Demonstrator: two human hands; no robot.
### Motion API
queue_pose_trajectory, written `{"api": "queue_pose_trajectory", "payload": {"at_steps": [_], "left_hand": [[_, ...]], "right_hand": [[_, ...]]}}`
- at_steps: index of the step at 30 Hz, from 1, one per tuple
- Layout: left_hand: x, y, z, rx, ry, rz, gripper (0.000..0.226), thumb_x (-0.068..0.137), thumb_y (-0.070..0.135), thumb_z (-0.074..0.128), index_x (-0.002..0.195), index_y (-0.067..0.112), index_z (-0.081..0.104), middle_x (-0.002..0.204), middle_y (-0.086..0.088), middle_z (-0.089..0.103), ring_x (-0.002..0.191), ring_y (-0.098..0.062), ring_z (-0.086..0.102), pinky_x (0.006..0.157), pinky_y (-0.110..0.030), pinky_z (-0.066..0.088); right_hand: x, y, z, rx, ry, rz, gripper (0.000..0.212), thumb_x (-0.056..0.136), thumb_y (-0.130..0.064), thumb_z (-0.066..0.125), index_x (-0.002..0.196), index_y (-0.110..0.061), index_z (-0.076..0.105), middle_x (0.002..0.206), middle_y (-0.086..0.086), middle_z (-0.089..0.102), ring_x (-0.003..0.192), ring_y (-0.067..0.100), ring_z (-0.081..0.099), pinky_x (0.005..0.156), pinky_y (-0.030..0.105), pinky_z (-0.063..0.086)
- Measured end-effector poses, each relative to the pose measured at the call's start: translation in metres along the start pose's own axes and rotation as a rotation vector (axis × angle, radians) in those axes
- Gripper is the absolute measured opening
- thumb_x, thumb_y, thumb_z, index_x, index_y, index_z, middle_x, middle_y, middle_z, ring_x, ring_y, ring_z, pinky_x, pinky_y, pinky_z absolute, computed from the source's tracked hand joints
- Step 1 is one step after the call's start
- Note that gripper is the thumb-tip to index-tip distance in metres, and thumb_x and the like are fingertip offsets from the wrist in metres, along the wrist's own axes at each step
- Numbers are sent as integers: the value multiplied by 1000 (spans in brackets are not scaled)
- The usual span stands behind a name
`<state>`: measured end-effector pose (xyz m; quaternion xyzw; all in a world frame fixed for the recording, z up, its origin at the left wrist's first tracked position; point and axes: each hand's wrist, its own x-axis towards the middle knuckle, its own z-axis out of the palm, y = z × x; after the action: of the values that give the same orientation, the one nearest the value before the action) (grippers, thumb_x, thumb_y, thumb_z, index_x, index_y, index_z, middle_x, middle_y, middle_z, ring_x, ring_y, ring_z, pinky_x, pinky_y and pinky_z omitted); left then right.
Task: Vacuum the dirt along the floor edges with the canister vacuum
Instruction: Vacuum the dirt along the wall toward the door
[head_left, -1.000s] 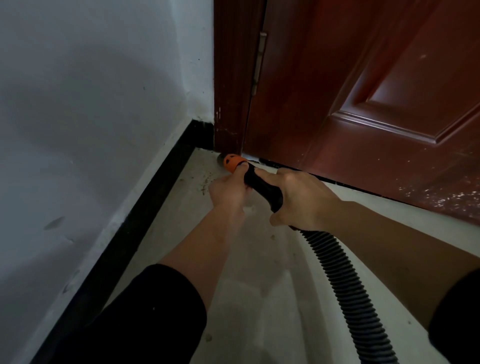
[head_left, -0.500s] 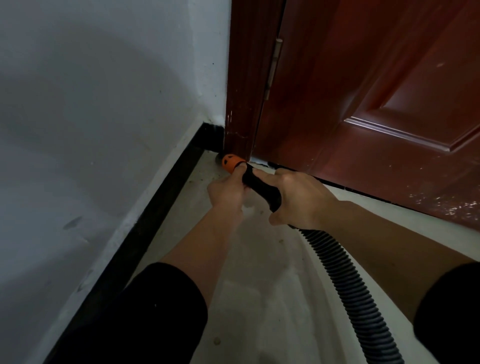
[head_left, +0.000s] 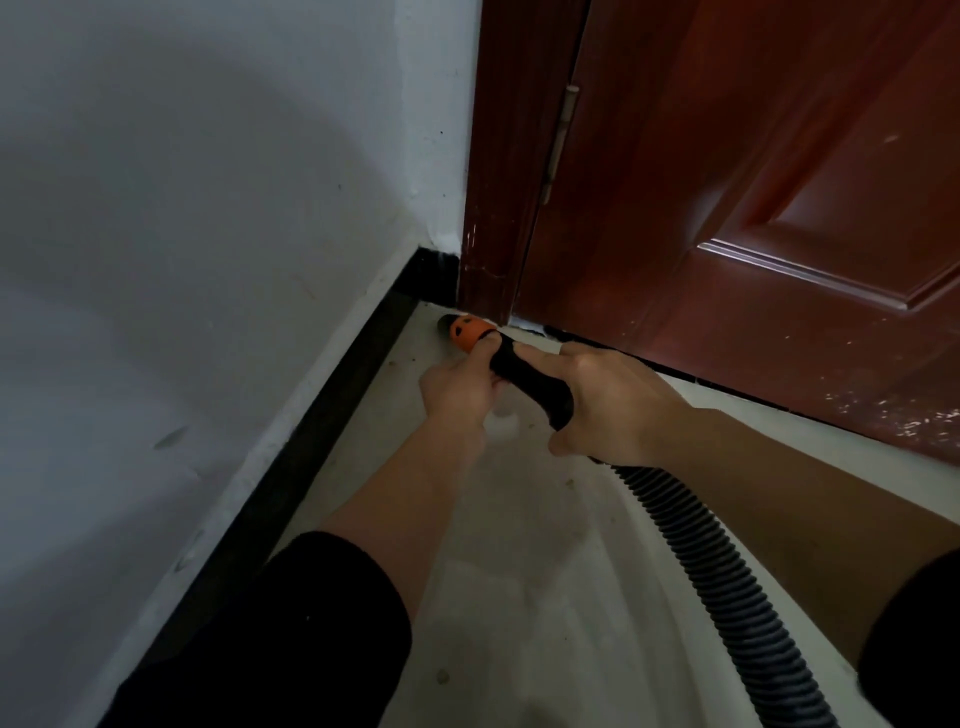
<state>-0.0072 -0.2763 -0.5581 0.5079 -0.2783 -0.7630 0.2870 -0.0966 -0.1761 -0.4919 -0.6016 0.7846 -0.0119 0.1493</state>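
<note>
The vacuum's orange nozzle end (head_left: 467, 331) points into the floor corner where the black baseboard (head_left: 332, 415) meets the red door frame (head_left: 493, 208). My left hand (head_left: 460, 387) grips the tube just behind the orange part. My right hand (head_left: 613, 405) grips the black handle (head_left: 535, 384) further back. The black ribbed hose (head_left: 727, 587) trails from the handle to the lower right. Small brown crumbs of dirt (head_left: 410, 359) lie on the pale floor near the nozzle. The canister itself is out of view.
A white wall (head_left: 208, 234) rises on the left above the baseboard. A red-brown door (head_left: 753, 208) stands shut on the right, a dark gap running under it. Pale floor (head_left: 519, 597) stretches toward me, with a few specks.
The nozzle and both hands stay at the corner; the view has shifted slightly, so the corner sits a little further right and lower in the frame.
</note>
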Motion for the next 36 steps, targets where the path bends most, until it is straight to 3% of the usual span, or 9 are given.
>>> {"api": "queue_pose_trajectory", "payload": {"at_steps": [6,10,21,28,36], "left_hand": [[-30,-26,9,15,-42,-71,21,87,20,73,92,0,68,91,-14,73,78,-17,72,67,-24,56],[-44,-36,8,45,-36,-85,17,87,21,72,81,5,66,85,-11,72,75,-15,70,66,-22,54],[-72,-50,-4,55,-30,-102,21,88,23,71,93,3,69,86,-11,74,73,-13,71,63,-21,53],[-78,-49,-18,83,2,-64,17,87,23,71,80,8,69,74,-5,73,71,-12,70,70,-24,54],[-71,-38,-16,39,17,-52,15,88,20,70,88,5,68,82,-8,72,68,-9,69,68,-20,55]], "right_hand": [[-43,14,-2,14,-20,23,102,68,-27,79,147,-49,18,83,-9,43,67,9,48,61,32,48],[-61,20,2,27,-22,20,103,69,-27,78,147,-50,15,84,-9,44,68,9,49,64,34,50],[-90,18,6,3,-64,-23,103,70,-29,76,148,-49,12,88,-8,46,70,10,49,62,31,48],[-90,9,14,-19,-69,-52,103,72,-32,75,150,-46,9,88,-10,43,70,8,44,59,25,42],[-73,4,21,-12,-48,-40,105,72,-34,76,151,-45,8,90,-8,41,73,11,43,54,22,32]]}}
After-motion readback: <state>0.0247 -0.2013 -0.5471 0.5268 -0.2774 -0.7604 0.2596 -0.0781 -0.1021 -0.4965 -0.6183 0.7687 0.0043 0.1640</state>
